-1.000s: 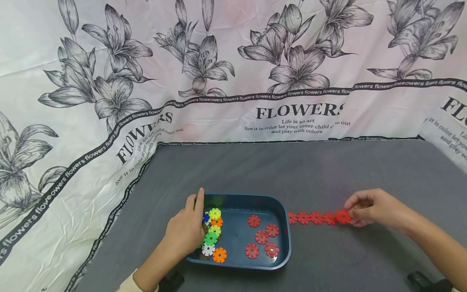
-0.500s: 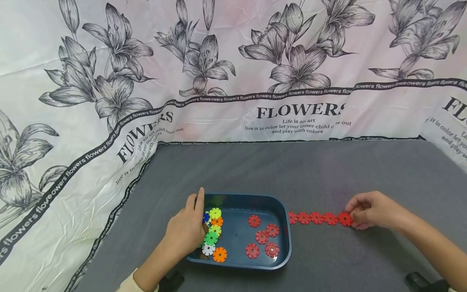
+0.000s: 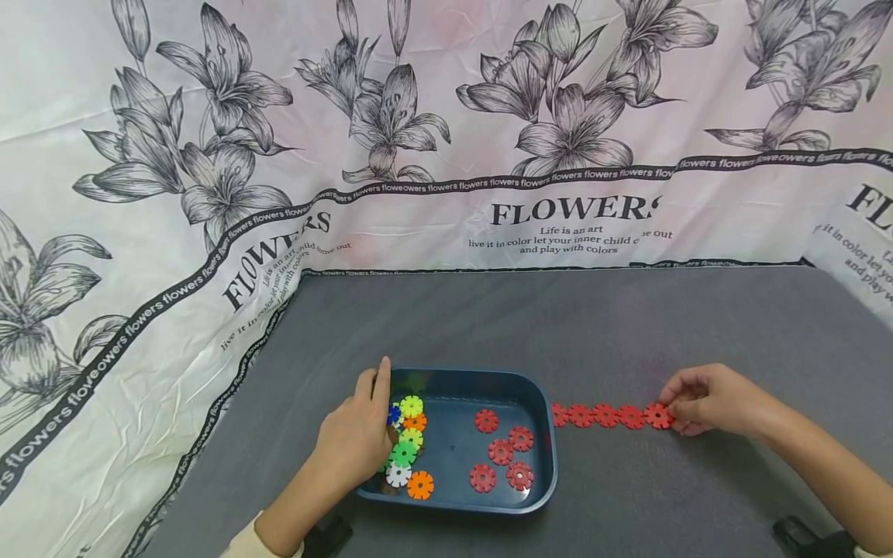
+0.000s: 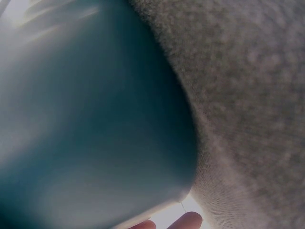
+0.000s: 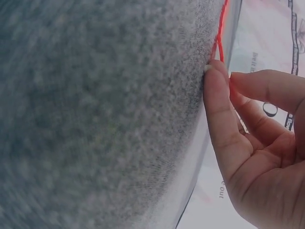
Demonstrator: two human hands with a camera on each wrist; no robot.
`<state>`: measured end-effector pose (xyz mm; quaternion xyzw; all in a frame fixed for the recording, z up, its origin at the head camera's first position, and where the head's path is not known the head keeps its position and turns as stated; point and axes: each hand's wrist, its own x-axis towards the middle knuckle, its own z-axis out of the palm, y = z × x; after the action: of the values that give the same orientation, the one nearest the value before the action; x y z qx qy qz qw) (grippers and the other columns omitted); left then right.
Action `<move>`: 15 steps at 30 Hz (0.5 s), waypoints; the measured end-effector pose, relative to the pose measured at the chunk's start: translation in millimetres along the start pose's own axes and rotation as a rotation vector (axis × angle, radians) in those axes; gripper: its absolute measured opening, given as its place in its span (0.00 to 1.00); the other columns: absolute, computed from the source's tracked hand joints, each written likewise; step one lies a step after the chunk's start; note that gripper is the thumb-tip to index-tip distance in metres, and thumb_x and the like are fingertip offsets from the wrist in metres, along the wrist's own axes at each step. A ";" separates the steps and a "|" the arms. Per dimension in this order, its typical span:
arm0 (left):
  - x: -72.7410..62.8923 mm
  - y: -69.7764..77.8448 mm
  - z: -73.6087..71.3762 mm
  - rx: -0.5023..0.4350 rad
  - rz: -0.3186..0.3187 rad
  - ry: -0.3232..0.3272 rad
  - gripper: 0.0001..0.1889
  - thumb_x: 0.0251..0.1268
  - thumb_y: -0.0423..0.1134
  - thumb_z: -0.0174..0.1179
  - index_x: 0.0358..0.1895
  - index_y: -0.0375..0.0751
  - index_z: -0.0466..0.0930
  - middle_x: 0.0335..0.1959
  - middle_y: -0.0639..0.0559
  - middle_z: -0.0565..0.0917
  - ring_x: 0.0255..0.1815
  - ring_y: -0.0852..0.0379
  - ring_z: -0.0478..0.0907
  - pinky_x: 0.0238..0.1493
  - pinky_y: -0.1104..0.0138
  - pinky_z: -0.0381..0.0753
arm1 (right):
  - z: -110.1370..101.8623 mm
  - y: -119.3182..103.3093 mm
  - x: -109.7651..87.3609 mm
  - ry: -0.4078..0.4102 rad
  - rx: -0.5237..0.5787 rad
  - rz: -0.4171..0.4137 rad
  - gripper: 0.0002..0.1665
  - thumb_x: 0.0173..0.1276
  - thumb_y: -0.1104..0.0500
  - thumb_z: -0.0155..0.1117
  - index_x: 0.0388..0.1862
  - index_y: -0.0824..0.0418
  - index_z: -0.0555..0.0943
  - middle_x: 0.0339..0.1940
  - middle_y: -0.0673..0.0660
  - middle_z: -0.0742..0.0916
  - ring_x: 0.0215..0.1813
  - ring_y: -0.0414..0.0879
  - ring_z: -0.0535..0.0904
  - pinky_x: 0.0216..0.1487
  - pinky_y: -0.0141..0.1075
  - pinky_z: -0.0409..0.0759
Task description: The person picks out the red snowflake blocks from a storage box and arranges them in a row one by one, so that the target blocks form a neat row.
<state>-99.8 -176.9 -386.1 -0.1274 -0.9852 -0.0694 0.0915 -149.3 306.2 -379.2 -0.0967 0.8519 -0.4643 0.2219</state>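
My left hand (image 3: 356, 438) grips the left side of the dark blue tray (image 3: 481, 510); two fingertips (image 4: 187, 220) show near its edge in the left wrist view. To the tray's right, a row of red snowflake discs (image 3: 605, 416) runs along the cloth. At the row's right end my right hand (image 3: 718, 399) pinches a red snowflake disc (image 3: 658, 416) between thumb and fingers, its left edge meeting its neighbour. From the right wrist, the disc (image 5: 220, 47) appears edge-on, partly hidden by the fingertips.
Several loose red discs (image 3: 500, 452) lie in the tray's right half. Green, yellow, orange (image 3: 420, 486), white and blue discs cluster at its left, partly under the left hand. A grey cloth (image 3: 558, 325) covers the table, and a flower-printed sheet (image 3: 418, 225) stands behind.
The pinched red disc has come down level with the row, after a small shift right and back left. The left hand and the tray have stayed in place.
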 end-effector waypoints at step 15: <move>0.4 0.6 -0.2 0.007 0.000 -0.004 0.45 0.56 0.33 0.66 0.78 0.32 0.55 0.65 0.36 0.70 0.18 0.60 0.62 0.13 0.70 0.62 | 17.5 -24.2 -3.5 0.194 -0.435 -0.160 0.02 0.66 0.64 0.66 0.37 0.61 0.84 0.30 0.47 0.83 0.24 0.39 0.75 0.25 0.36 0.76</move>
<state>-100.0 -176.3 -385.8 -0.1273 -0.9856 -0.0659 0.0900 -139.0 281.0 -366.2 -0.1642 0.9387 -0.2934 0.0757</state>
